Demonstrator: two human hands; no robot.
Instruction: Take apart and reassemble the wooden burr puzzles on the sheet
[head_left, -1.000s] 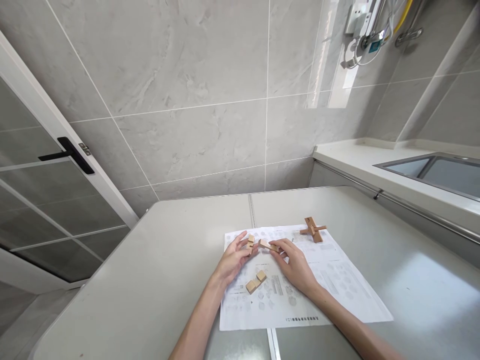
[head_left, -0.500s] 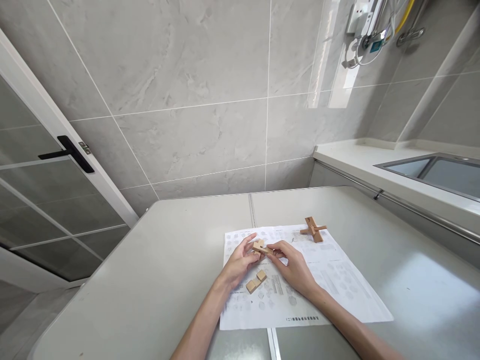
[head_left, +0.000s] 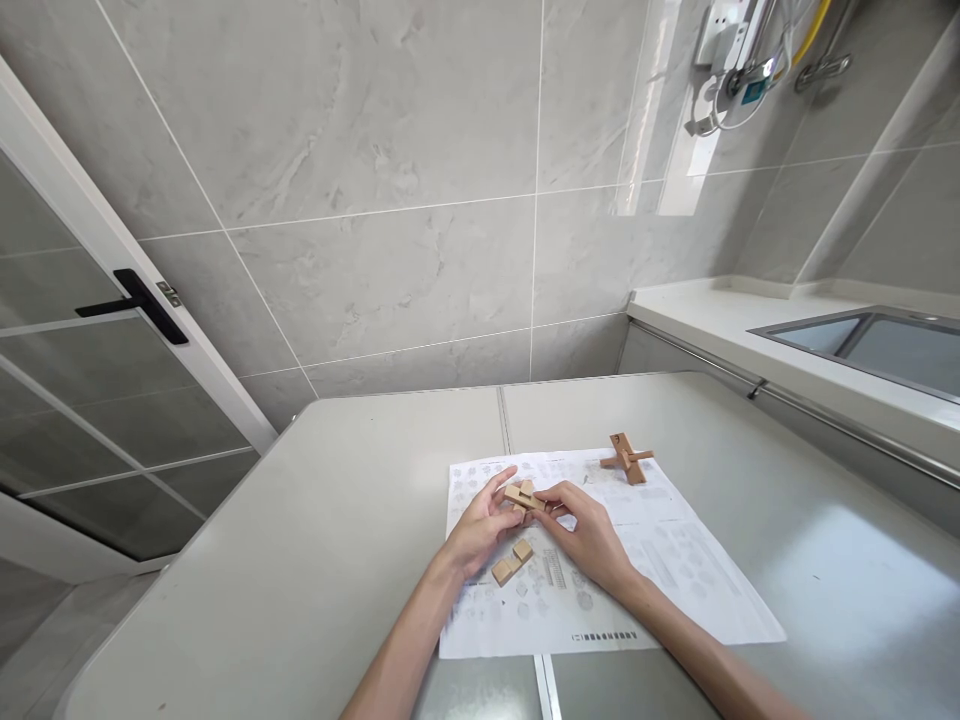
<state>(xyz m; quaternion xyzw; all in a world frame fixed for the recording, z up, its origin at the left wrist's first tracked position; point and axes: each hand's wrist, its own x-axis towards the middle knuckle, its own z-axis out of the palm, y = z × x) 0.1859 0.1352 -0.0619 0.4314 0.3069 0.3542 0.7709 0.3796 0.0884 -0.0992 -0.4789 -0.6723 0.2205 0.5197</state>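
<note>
Between my two hands, just above a printed paper sheet [head_left: 652, 590], are light wooden puzzle pieces [head_left: 523, 494], notched and set crosswise against each other. My left hand [head_left: 482, 525] grips them from the left, thumb in front and index finger stretched past them. With thumb and fingertips, my right hand [head_left: 585, 525] pinches their right end. How the pieces interlock is partly hidden by my fingers. Below my hands a loose notched wooden piece [head_left: 512, 564] lies on the sheet. A darker assembled wooden cross puzzle [head_left: 628, 459] rests at the sheet's far right.
The sheet lies on a pale table [head_left: 300, 560] with a seam down its middle. At left is a glazed door with a black handle [head_left: 139, 303]. A counter with a sink [head_left: 870, 345] and a metal rail stands at right. A tiled wall [head_left: 390, 270] rises behind.
The wooden pieces in my hands have turned and shifted slightly, with the notch between them now facing up more. My hands have barely moved. The loose piece and darker puzzle stay put.
</note>
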